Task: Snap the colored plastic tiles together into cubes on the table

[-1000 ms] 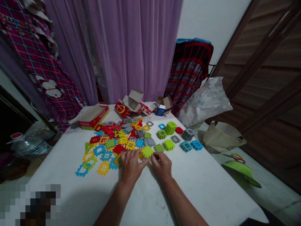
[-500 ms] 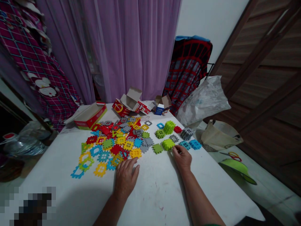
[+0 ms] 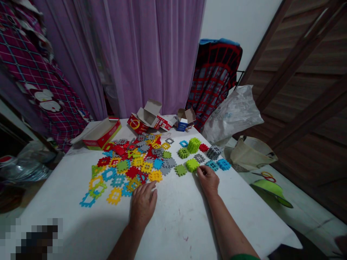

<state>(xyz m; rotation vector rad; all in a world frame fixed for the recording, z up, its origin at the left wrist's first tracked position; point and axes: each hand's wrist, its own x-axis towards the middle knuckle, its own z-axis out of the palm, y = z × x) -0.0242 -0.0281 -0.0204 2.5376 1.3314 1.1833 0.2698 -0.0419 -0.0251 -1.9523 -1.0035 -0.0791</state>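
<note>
My left hand lies on the white table with its fingers stretched out. Its fingertips are by a dark yellow window-patterned tile at the near edge of a loose pile of notched plastic tiles. To the right, my right hand is closed, thumb and fingers curled together, its fingertips at the near right edge of a short lime-green tile stack. Whether anything sits between those fingers is hidden. Around it are a green tile, a taller lime-green stack and blue tiles.
An open red box stands at the table's back left. Another red box and a blue box are along the back edge. A grey tile stack is at the right. Beyond the table is a cloth bag.
Both hands keep their places by the same tiles. The whole view has shifted slightly, so things appear a little further left. No tile has visibly moved.
</note>
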